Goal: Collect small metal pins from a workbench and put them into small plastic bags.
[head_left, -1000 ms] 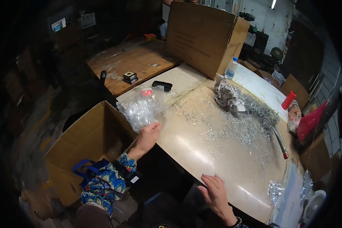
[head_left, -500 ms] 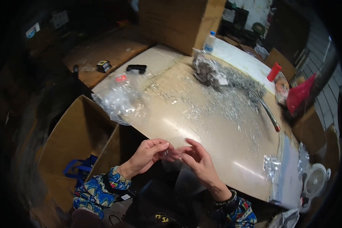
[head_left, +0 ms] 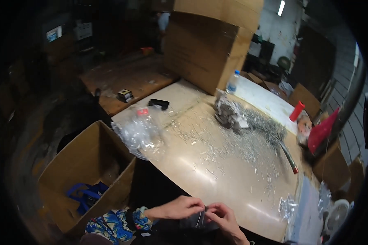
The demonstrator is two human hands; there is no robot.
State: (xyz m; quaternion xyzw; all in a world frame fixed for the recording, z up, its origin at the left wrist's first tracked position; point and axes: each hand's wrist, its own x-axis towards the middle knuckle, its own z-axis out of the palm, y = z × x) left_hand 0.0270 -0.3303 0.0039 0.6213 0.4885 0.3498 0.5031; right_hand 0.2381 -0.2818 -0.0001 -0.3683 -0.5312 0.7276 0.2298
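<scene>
Close to the table's near edge, my left hand (head_left: 183,207) and my right hand (head_left: 225,219) meet, fingertips nearly touching. Both pinch the upper edge of a small clear plastic bag (head_left: 192,221), which hangs below them over my dark clothing. A few thin, shiny pieces show inside it; their exact kind is too small to tell. Across the table (head_left: 229,185), many thin silvery metal pins (head_left: 249,143) are scattered, with a denser heap (head_left: 265,125) farther back beside a crumpled grey wrapping (head_left: 230,112).
Clear plastic bags (head_left: 141,136) pile at the table's left edge. An open cardboard box (head_left: 75,163) holding a blue strap bundle (head_left: 88,196) stands to the left. A rod-like tool (head_left: 288,157) lies right. A large carton (head_left: 200,49) and water bottle (head_left: 233,81) stand behind.
The view has tilted up, so hands and table sit lower in the picture. My right fingers, spread before, have closed beside the left ones on the bag's edge.
</scene>
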